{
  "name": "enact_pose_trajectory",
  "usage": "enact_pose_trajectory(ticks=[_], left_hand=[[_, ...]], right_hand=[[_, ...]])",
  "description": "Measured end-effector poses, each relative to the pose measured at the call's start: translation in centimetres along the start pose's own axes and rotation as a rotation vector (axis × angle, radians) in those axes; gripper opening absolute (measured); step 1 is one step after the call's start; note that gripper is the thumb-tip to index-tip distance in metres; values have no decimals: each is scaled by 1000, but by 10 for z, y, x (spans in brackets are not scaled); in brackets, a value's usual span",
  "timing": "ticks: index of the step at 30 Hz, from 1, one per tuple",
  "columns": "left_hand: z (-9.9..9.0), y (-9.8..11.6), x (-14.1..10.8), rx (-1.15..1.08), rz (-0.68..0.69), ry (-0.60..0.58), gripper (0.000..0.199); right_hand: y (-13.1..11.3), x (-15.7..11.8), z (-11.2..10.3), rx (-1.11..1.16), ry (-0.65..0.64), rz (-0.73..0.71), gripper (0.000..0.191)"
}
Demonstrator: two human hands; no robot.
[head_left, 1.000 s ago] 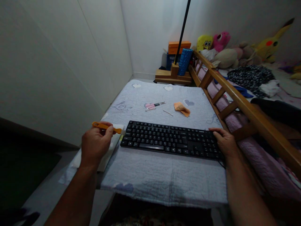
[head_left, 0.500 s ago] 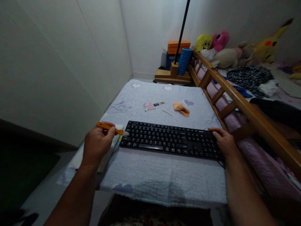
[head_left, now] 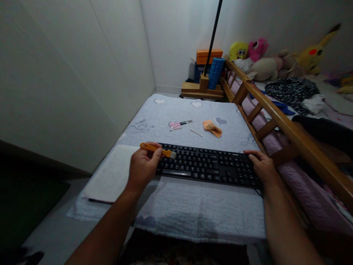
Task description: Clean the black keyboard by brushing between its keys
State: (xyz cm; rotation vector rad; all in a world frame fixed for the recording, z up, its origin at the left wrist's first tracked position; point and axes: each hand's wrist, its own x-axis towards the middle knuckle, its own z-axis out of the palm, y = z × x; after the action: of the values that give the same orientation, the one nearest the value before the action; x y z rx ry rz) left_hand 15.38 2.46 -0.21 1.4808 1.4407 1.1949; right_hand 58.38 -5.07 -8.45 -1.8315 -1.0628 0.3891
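A black keyboard [head_left: 198, 162] lies across the cloth-covered table in front of me. My left hand [head_left: 146, 160] is closed round a small brush [head_left: 166, 152] with an orange handle and pale bristles. The bristles are over the keys on the keyboard's left half; whether they touch cannot be made out. At the keyboard's right end, my right hand [head_left: 260, 165] grips its edge, thumb on top and the other fingers partly hidden.
Beyond the keyboard lie an orange cloth [head_left: 212, 129], a cotton swab [head_left: 196, 133] and a thin dark-handled tool [head_left: 183, 123]. A white pad [head_left: 109, 175] sits at the left. A wooden bed rail [head_left: 275, 116] runs along the right side.
My left hand has moved right with the brush, from the keyboard's left edge to over its keys, uncovering more of the white pad. My right hand stays at the right end.
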Motion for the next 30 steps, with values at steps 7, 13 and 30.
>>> enact_pose_trajectory(ticks=[7, 13, 30], left_hand=[[41, 2, -7, -17, 61, -158, 23], [39, 2, -6, 144, 81, -100, 25], [-27, -19, 16, 325, -12, 116, 30]], right_hand=[[-4, -1, -1, -45, 6, 7, 28], [-6, 0, 0, -6, 21, -8, 27], [-4, -1, 1, 15, 2, 38, 26]])
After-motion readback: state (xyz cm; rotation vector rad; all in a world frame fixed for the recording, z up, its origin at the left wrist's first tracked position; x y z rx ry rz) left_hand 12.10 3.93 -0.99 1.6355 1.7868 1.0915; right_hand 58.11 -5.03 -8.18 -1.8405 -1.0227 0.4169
